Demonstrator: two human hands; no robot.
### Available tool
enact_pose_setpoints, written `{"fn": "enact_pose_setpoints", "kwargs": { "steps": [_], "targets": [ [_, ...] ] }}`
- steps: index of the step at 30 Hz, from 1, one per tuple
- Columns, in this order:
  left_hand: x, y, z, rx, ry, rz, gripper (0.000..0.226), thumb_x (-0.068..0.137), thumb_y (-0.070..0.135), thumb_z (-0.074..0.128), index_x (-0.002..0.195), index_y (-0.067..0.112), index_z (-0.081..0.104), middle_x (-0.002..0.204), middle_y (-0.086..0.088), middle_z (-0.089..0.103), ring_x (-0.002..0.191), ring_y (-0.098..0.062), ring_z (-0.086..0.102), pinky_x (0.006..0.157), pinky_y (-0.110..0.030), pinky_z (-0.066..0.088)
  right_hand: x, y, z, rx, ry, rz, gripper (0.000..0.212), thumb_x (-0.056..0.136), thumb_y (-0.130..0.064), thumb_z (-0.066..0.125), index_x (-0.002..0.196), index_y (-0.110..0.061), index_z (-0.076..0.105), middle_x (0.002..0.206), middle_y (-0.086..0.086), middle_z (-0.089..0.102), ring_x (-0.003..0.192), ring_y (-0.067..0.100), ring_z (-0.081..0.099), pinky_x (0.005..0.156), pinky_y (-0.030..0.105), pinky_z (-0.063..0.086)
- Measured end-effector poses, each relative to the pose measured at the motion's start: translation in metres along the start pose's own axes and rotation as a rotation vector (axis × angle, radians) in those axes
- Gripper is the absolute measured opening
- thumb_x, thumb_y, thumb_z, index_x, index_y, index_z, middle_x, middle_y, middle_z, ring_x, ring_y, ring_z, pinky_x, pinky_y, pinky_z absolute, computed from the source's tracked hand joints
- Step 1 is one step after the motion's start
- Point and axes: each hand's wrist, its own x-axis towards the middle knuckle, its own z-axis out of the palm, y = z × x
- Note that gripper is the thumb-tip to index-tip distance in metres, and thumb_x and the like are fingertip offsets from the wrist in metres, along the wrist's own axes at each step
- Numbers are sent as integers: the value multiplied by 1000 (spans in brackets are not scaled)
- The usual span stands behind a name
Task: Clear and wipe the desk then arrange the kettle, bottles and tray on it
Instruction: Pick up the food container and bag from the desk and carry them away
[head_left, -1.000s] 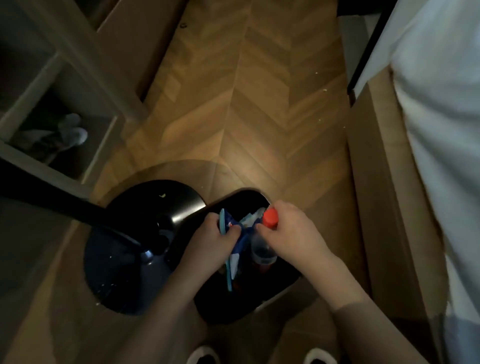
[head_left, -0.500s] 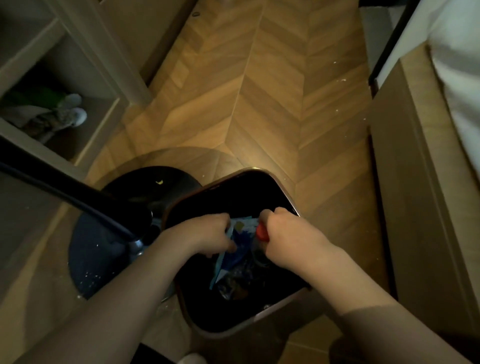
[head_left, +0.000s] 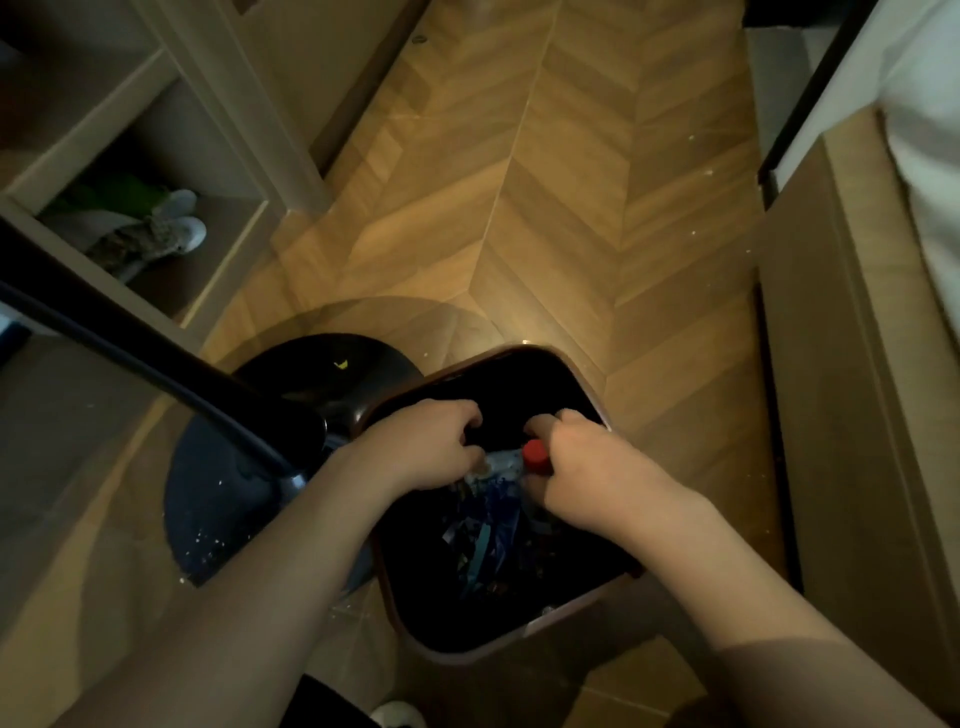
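I have both hands over the open mouth of the dark bin (head_left: 519, 642) on the floor. My right hand (head_left: 587, 478) is curled round a bottle with a red cap (head_left: 535, 456); the cap shows just left of the knuckles, the body hidden under the palm. My left hand (head_left: 421, 447) is curled with its fingers tucked under. I cannot tell whether it holds anything, though blue wrappers (head_left: 493, 530) lie directly below and between the two hands, inside the bin.

Judgement: the step in hand is the disposal part of clearing the desk. The desk itself, the kettle and the tray are not in view.

To do it well, I would lower each hand inside the rim before letting go, so nothing bounces out onto the wooden floor (head_left: 545, 218). I would drop the bottle upright or flat onto the wrappers. The black stand base (head_left: 218, 519) sits just left of my left hand; I would keep the forearm off its pole (head_left: 130, 353) when withdrawing.
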Motion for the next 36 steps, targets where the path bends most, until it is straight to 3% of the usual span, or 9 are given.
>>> {"fn": "enact_pose_setpoints", "kwargs": {
  "steps": [4,8,11,16,25,29,36],
  "targets": [
    [-22,19,-7,-34,224,-13,41,98,37,56,136,22,54,127,1,62,113,-18,60,93,-39,53,-24,-11,-31,87,101,19,57,94,-30,59,147,-20,39,137,1,45,125,21,48,98,26,42],
    [-73,52,-48,-86,331,64,30,99,32,54,125,19,59,116,0,62,105,-19,60,87,-39,52,-68,-41,-91,104,150,68,57,95,-30,58,148,-22,38,138,2,48,123,22,49,102,32,45],
    [-117,84,-111,-178,396,80,22,99,24,56,116,13,61,110,-4,61,103,-23,59,84,-34,47,-109,-73,-158,118,217,110,52,94,-31,58,143,-21,42,136,4,49,123,23,50,102,39,46],
    [-219,140,-248,-194,424,105,39,99,23,56,137,14,54,131,-7,59,117,-24,58,94,-36,49,-188,-139,-287,137,252,114,59,94,-26,59,148,-20,37,145,4,43,130,23,45,107,40,44],
    [-390,186,-453,-187,573,74,39,101,27,55,138,16,54,130,-4,60,117,-23,58,97,-38,49,-303,-258,-485,133,264,33,60,94,-27,58,149,-20,34,147,4,41,131,23,44,109,40,41],
    [-434,186,-494,-234,667,-2,37,101,26,54,136,16,54,131,-2,59,118,-21,57,96,-35,48,-320,-290,-520,124,273,-28,61,94,-26,58,149,-21,35,146,4,43,131,22,45,110,40,40],
    [-481,129,-503,-266,754,-172,41,102,31,53,142,20,51,138,1,58,123,-17,56,99,-31,46,-308,-350,-527,70,209,-142,56,95,-26,56,147,-20,37,148,3,41,133,21,42,110,35,37]
  ]
}}
